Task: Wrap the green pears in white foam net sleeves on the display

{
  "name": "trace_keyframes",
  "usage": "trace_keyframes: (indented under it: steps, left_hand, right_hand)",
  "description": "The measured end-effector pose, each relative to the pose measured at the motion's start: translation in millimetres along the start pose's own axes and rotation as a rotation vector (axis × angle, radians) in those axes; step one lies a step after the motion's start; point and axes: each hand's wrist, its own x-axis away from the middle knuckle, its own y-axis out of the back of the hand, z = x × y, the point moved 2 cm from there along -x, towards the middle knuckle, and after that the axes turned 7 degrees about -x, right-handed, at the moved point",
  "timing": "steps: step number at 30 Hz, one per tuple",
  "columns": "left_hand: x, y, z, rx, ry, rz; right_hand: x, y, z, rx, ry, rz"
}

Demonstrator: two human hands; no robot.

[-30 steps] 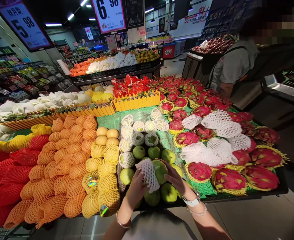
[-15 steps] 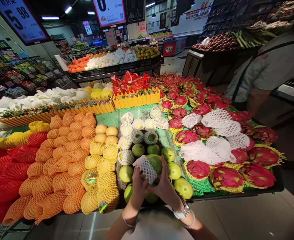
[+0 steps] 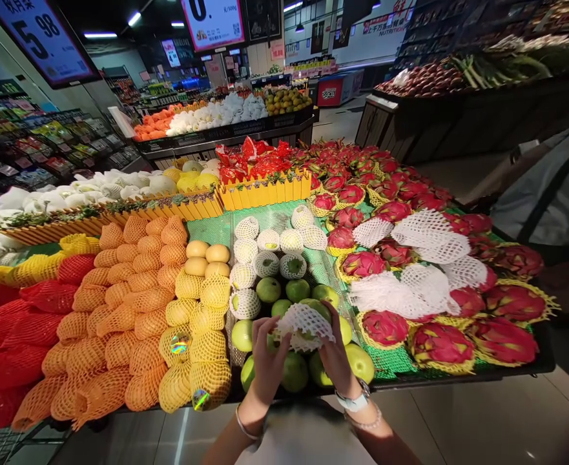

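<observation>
A green fruit half covered by a white foam net sleeve [image 3: 304,325] sits between my two hands above the pile of green fruits [image 3: 294,370]. My left hand [image 3: 269,355] grips the net and fruit from the left, fingers curled on it. My right hand [image 3: 335,352] holds the right side, fingers closed on the net; a watch and bracelet ring that wrist. Several green fruits in white nets [image 3: 266,265] lie in rows just behind on the green mat [image 3: 214,231].
Orange and yellow netted fruits [image 3: 139,303] fill the left. Dragon fruits [image 3: 504,341] and loose white nets [image 3: 422,236] cover the right. A yellow fence divider [image 3: 265,192] crosses the stand. Another person in a grey shirt [image 3: 546,194] stands at the right edge.
The white net has been pulled wider over the top of the green fruit. Both hands came closer together around it. The other person moved right, toward the frame edge.
</observation>
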Motion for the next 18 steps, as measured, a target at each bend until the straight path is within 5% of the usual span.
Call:
trace_keyframes:
  steps: [3, 9, 18]
  left_hand:
    - [-4.8, 0.2, 2.4, 0.045, 0.119, 0.003]
    - [-17.9, 1.7, 5.0, 0.374, 0.398, 0.357]
    - [-17.3, -6.4, 8.4, 0.501, 0.561, 0.365]
  right_hand:
    - [4.7, -5.7, 2.6, -0.160, -0.079, -0.019]
    - [2.2, -4.0, -4.5, -0.219, -0.113, 0.018]
    - [-1.1, -0.4, 2.0, -0.127, -0.110, 0.119]
